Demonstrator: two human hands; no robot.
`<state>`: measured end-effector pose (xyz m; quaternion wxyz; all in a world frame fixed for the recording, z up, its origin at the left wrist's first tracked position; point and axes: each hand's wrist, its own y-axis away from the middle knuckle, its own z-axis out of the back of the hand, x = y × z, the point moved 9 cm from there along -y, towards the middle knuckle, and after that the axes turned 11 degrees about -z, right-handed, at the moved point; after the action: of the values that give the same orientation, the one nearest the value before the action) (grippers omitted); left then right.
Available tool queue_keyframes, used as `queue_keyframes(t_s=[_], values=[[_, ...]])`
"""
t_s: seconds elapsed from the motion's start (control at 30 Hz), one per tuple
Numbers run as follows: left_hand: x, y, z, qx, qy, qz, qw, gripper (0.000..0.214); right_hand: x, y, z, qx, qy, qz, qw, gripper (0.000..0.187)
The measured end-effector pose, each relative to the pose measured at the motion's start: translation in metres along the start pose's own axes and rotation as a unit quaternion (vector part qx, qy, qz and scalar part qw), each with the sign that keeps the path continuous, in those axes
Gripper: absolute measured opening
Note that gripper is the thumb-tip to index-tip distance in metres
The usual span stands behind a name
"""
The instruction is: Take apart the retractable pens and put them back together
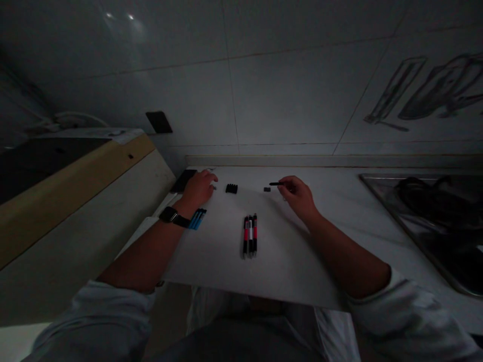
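Observation:
My right hand (pixel 297 195) pinches a slim black pen-like piece (pixel 276 184) that points left above the counter. Just under its tip lies a small dark block (pixel 267 189). My left hand (pixel 199 190), with a black watch on the wrist, hovers at the left of the counter, fingers bent and apart. Close to its fingertips is a small greyish piece (pixel 215 188), too small to name. Between the hands sits a row of short black pieces (pixel 231 189). Three click pens (pixel 250 236), two with red and one with white, lie side by side nearer me. Blue pens or tubes (pixel 197 219) lie beside my left wrist.
The white counter (pixel 287 266) ends at a tiled wall. A dark flat object (pixel 183 181) lies behind my left hand. On the left stands a large pale box-like unit with a wooden edge (pixel 128 156). A metal-rimmed stove (pixel 396 211) is at the right.

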<state>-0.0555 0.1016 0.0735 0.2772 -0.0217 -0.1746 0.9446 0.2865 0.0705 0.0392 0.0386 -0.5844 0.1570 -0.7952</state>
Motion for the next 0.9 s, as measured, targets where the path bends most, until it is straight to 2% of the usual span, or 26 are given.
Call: queue_keyframes(t_s=[0.1, 0.2, 0.3, 0.4, 0.5, 0.67, 0.73, 0.8, 0.9], values=[[-0.043, -0.012, 0.009, -0.032, 0.069, -0.018, 0.997, 0.025, -0.008, -0.005, 0.005, -0.001, -0.06, -0.034, 0.998, 0.03], [-0.082, -0.016, 0.004, -0.058, 0.145, -0.03, 0.987, 0.019, -0.01, -0.006, 0.006, 0.005, -0.098, -0.06, 0.993, 0.031], [-0.101, -0.012, -0.01, -0.087, 0.191, -0.023, 0.978, 0.023, -0.009, -0.004, 0.003, 0.02, -0.116, -0.08, 0.99, 0.032], [-0.094, -0.005, -0.022, -0.105, 0.196, 0.003, 0.975, 0.025, -0.008, -0.005, -0.006, 0.047, -0.095, -0.088, 0.99, 0.034], [-0.071, 0.002, -0.019, -0.145, 0.188, 0.053, 0.97, 0.023, -0.002, -0.012, -0.025, 0.079, -0.044, -0.071, 0.993, 0.034], [-0.045, 0.01, -0.005, -0.205, 0.191, 0.106, 0.954, 0.023, 0.004, -0.037, -0.08, 0.14, 0.081, -0.081, 0.984, 0.02], [-0.042, 0.011, -0.004, -0.213, 0.196, 0.11, 0.951, 0.026, 0.004, -0.048, -0.107, 0.168, 0.166, -0.097, 0.967, 0.016], [-0.038, 0.012, -0.004, -0.221, 0.2, 0.114, 0.948, 0.03, 0.002, -0.058, -0.131, 0.193, 0.271, -0.105, 0.937, 0.019], [-0.032, 0.013, -0.005, -0.232, 0.206, 0.121, 0.943, 0.033, -0.001, -0.069, -0.158, 0.211, 0.371, -0.106, 0.898, 0.023]])
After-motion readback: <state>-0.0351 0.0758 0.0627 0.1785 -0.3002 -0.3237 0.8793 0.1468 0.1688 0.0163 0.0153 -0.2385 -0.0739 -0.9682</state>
